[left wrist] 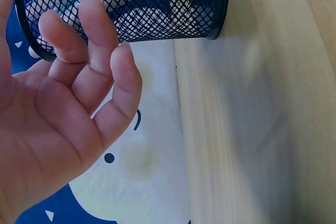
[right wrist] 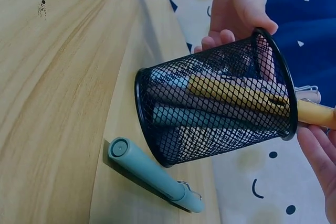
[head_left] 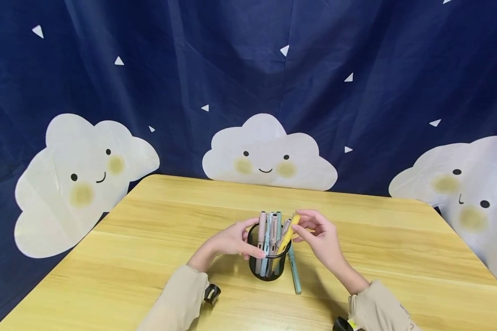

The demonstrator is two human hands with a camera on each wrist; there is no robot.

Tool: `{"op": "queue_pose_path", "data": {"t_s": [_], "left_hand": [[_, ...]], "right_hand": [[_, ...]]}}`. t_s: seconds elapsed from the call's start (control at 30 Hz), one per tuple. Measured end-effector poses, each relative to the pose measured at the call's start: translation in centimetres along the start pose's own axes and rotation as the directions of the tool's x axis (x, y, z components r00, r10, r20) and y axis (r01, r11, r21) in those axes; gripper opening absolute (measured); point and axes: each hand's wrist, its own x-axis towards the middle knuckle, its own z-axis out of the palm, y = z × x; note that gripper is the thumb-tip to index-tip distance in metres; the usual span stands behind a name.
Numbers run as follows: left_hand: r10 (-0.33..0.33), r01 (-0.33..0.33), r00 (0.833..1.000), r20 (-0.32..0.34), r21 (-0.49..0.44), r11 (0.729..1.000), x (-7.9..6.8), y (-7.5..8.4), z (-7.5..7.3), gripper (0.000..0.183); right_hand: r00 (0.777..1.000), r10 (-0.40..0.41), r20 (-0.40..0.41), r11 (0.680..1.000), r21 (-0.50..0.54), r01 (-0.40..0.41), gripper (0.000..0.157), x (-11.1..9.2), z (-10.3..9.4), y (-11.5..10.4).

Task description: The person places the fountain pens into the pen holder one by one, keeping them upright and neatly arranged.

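A black mesh pen holder [head_left: 269,270] stands upright on the table with several pens in it, pink, pale blue and teal. My left hand [head_left: 231,239] holds it from the left, thumb over the near rim and curled fingers [left wrist: 97,40] against the mesh. With thumb and fingertips my right hand [head_left: 320,236] pinches the upper end of a yellow pen [head_left: 289,233], which leans right. Through the mesh in the right wrist view, the lower part of the yellow pen [right wrist: 236,92] shows inside the holder. A teal pen [right wrist: 152,174] lies on the table beside the holder.
The wooden table [head_left: 128,257] spreads around the holder on all sides. Behind its far edge hangs a dark blue cloth [head_left: 240,69] printed with white clouds and triangles. Black bands sit at both sleeves.
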Motion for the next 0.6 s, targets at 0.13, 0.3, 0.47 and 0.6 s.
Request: {"op": "queue_pose_path", "data": {"t_s": [0.13,0.3,0.47,0.6], "left_hand": [[-0.011,0.011,1.0,-0.005,0.009,1.0,-0.04,0.07,0.07,0.089],[-0.008,0.008,1.0,-0.007,0.007,1.0,0.0,0.09,0.1,0.088],[-0.006,0.006,1.0,-0.005,-0.004,1.0,-0.01,0.05,0.08,0.088],[-0.007,0.007,1.0,-0.004,-0.004,1.0,-0.01,0.02,0.09,0.088]], "right_hand": [[1.0,0.004,0.007,1.0,-0.018,-0.004,0.021,-0.04,0.0,0.04],[0.999,-0.029,0.035,0.999,-0.028,0.03,0.015,-0.06,0.03,-0.01],[0.999,-0.039,0.034,0.998,-0.04,0.04,0.015,-0.02,-0.17,0.11],[0.999,-0.031,0.043,0.997,-0.075,0.034,0.013,-0.12,-0.36,0.16]]}}
